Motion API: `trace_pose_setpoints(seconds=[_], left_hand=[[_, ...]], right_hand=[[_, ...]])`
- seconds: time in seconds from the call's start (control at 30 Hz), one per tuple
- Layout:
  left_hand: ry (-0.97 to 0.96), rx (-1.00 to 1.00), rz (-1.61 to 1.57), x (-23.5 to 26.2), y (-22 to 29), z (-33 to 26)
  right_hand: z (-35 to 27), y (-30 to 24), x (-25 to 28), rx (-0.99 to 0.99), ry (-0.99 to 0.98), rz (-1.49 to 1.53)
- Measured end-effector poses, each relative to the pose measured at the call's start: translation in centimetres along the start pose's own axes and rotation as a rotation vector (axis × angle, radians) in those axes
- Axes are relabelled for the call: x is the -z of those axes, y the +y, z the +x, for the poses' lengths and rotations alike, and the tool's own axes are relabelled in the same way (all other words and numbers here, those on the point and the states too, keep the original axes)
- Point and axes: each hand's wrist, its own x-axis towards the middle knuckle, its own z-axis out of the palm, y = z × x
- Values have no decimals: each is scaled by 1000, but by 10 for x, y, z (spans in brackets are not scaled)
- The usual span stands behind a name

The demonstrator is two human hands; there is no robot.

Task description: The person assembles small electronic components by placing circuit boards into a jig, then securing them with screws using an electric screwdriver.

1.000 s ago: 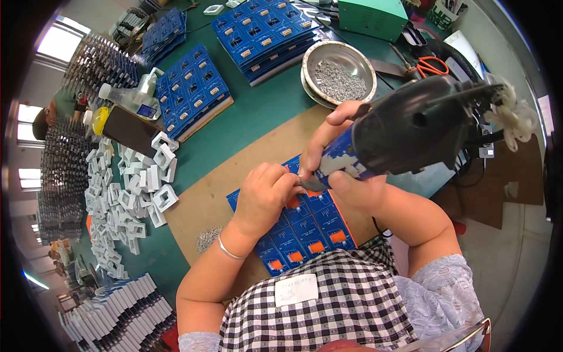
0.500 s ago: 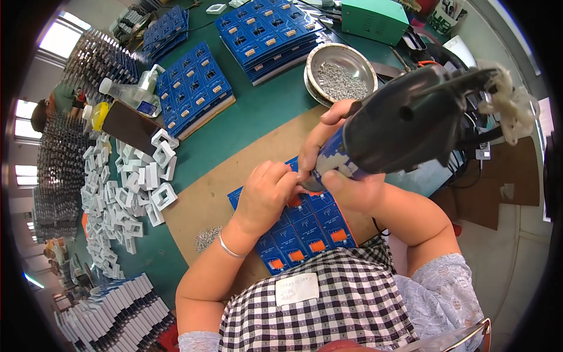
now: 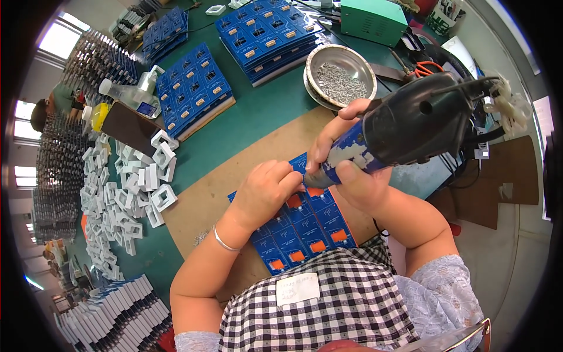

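My right hand is wrapped round a blue and black electric screwdriver, tilted so its nose points down to the left. The screwdriver's grey nose sits beside the fingertips of my left hand. Those fingers are pinched together above a blue circuit board panel; whatever they hold, if anything, is hidden. Orange rectangles show through openings in the panel. It lies on a brown board, its far part partly covered by my hands.
A steel bowl of screws stands beyond my right hand. Stacked blue panels lie at the back, white plastic frames are heaped on the left, and a small screw pile is near my left wrist. A green box stands far right.
The screwdriver and my right hand have shifted slightly right, uncovering more of the panel's far edge. My left forearm has moved a little left, covering more of the small screw pile.
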Motion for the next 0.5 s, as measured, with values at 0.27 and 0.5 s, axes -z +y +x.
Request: trace_pose_setpoints(seconds=[0.27,0.5], left_hand=[[7,-26,-3,1,-2,0],[131,113,-355,5,-2,2]], right_hand=[[4,2,-3,30,-87,31],[11,-15,-9,-34,-282,-218]])
